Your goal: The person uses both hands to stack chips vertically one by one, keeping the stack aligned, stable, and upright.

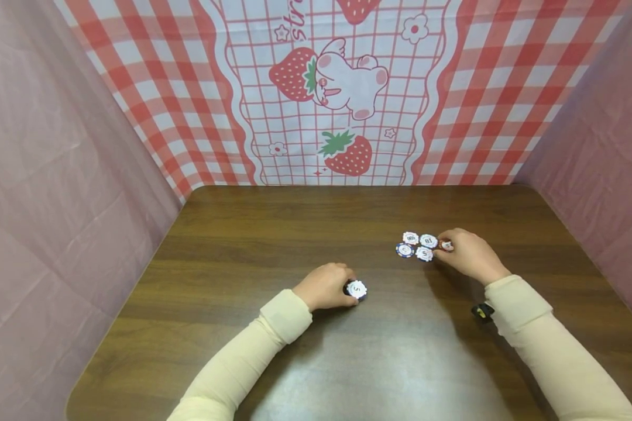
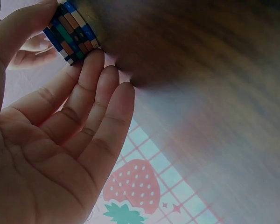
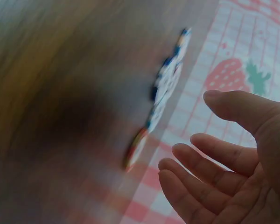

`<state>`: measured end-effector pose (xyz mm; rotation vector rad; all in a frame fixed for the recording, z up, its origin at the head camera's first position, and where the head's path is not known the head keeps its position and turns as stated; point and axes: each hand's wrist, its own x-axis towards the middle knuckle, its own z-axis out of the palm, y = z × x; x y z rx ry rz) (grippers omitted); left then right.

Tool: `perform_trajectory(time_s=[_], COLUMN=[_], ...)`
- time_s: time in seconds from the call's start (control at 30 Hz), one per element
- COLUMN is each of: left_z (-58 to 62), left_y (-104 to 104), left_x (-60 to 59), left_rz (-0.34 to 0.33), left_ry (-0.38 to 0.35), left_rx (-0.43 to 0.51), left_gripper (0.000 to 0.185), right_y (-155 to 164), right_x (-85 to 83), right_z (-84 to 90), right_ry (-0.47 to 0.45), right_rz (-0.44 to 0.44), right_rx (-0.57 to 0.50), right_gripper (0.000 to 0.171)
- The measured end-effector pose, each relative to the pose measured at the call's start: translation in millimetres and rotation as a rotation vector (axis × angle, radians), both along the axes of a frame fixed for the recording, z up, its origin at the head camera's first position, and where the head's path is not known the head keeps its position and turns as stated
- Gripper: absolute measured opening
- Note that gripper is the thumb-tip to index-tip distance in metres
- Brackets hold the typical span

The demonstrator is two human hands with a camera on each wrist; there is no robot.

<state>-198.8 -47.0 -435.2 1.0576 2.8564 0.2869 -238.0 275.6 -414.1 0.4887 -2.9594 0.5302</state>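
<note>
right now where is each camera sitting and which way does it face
Head: worn on the head, looks forward and down at the table; both sleeves, the left hand and the right hand show.
Left wrist: looks along the palm; fingers grip a stack of chips.
Right wrist: looks past relaxed fingers at the loose chips.
Shared: the stack and the loose chips also show from the head.

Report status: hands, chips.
Left hand grips chip stack. Right hand open, at the red chip beside four loose chips. Nothing between them.
</note>
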Motion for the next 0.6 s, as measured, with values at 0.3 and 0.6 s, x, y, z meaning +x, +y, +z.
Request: perform_trajectory(time_s=[0.3, 0.6], left_z=[0.9, 2.0], left_y=[0, 0], left_x=[0.7, 1.2], left_rz=[0.005, 0.003], left_ry=[-0.006, -0.001], left_rx=[0.000, -0.002], left_gripper=[0.034, 0.033], right_y=[25, 32], right_x=[-13.5, -19.2], right_z=[-9.2, -11.9], right_ry=[-0.109, -0.139], right_rz=[-0.025, -0.025], right_rx=[0.055, 0.084], right_gripper=[0.039, 0.035])
